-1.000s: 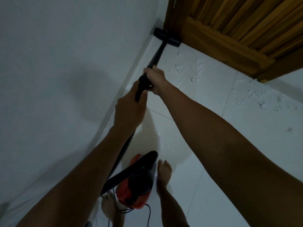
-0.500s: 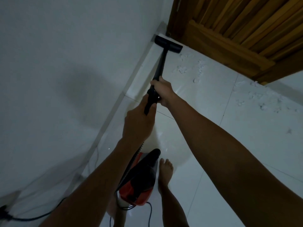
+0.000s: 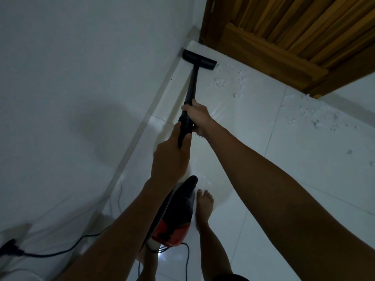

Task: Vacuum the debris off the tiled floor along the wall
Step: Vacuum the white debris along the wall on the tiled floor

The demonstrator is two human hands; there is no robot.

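Moved: nozzle head (image 3: pixel 199 59) now sits back from the door corner, nearer the person than a second ago; both hands and the wand have drawn back with it, and a plug and cord have come into view at lower left.
Wall (image 3: pixel 71 78): one white wall on the left, with a pale skirting running to the far corner.
Tiled floor (image 3: pixel 263 169): white glossy tiles, thin grout lines.
Door (image 3: pixel 284 33): one wooden slatted door at the far right of the corner.
Vacuum body (image 3: pixel 174 216): one, red and black, on the floor beside a bare foot (image 3: pixel 204 207).
Wand (image 3: pixel 191 86): one black tube, long axis running from the hands away toward the corner, parallel to the wall; the head lies crosswise on the floor against the skirting.
Left hand (image 3: pixel 170 159): grip closed around the ribbed handle end of the wand.
Right hand (image 3: pixel 197 116): grip closed around the wand just ahead of the left.
Cord (image 3: pixel 60 250): one black lead from a plug (image 3: pixel 10 248) at lower left.
Debris (image 3: pixel 239 82): many small white scraps, right of the head and on toward the door's end; too many to count.
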